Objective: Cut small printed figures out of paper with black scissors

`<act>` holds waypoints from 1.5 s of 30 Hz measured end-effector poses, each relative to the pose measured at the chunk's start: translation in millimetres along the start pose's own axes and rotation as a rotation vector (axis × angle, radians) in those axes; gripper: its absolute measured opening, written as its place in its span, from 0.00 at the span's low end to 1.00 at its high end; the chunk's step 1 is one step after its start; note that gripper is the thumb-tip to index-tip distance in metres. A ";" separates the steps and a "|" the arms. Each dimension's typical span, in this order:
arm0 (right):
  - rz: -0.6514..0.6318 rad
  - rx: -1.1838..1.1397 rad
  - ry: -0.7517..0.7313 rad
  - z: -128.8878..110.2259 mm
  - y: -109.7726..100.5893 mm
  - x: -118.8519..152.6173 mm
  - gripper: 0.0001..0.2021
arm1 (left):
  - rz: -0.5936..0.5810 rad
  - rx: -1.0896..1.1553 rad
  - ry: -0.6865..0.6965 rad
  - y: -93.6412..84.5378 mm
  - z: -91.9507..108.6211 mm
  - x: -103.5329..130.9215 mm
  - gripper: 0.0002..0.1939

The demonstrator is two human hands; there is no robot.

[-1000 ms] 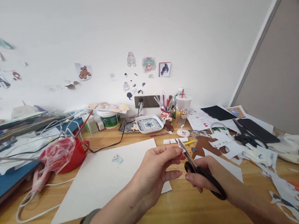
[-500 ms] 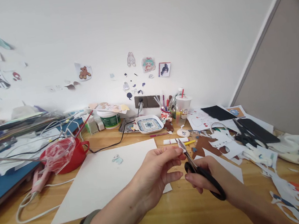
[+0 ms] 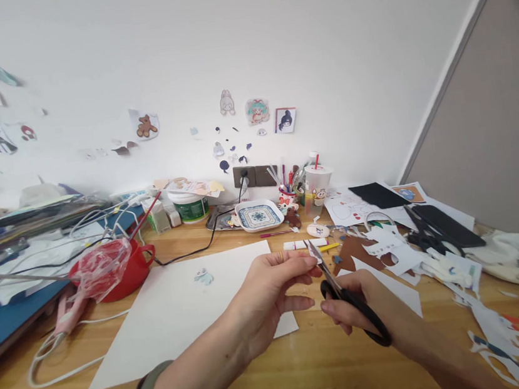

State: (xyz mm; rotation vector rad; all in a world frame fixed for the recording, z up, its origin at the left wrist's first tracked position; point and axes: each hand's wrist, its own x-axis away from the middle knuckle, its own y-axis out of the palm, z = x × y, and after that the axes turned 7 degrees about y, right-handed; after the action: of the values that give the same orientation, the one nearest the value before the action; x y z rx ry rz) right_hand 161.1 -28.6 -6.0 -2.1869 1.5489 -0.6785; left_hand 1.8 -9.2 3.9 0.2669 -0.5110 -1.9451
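Note:
My left hand [image 3: 276,290] pinches a small piece of paper [image 3: 315,254] between thumb and fingertips, most of it hidden by the fingers. Black-handled scissors [image 3: 329,268] are in my right hand [image 3: 360,302], with the thumb and fingers at the handle loops. Their blades point up and away, right at the paper piece. Below my left forearm lies a large white sheet [image 3: 161,320] on the wooden desk. On that sheet rests a small pale blue paper cutout [image 3: 203,277].
A red pot [image 3: 127,274] with plastic wrap stands at left beside cables. Behind are a patterned square dish [image 3: 259,215], a pen cup [image 3: 287,198] and a lidded drink cup [image 3: 318,190]. Paper scraps [image 3: 493,323], brown paper [image 3: 356,253] and another pair of scissors [image 3: 428,237] lie at right.
My left hand has shifted very slightly at the paper piece. The scissors and my right hand look almost the same as before.

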 end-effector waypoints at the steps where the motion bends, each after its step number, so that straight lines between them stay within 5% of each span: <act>1: 0.003 0.001 0.001 0.1 0.1 0.0 0.15 | 0.008 -0.061 0.033 -0.9 1.0 -0.6 0.08; 14: 0.038 0.031 0.026 4.0 2.5 -1.3 0.15 | 0.079 -0.494 0.189 -3.7 14.0 -0.5 0.09; 45: 0.004 0.026 0.004 4.8 1.3 -1.7 0.17 | 0.044 -0.334 0.225 -1.7 9.6 0.7 0.06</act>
State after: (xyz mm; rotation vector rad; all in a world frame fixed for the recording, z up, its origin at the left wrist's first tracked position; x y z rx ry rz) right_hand 162.5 -27.2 -10.9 -2.1638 1.5379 -0.6983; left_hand -3.8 -7.0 11.6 0.2531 -0.0418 -1.8924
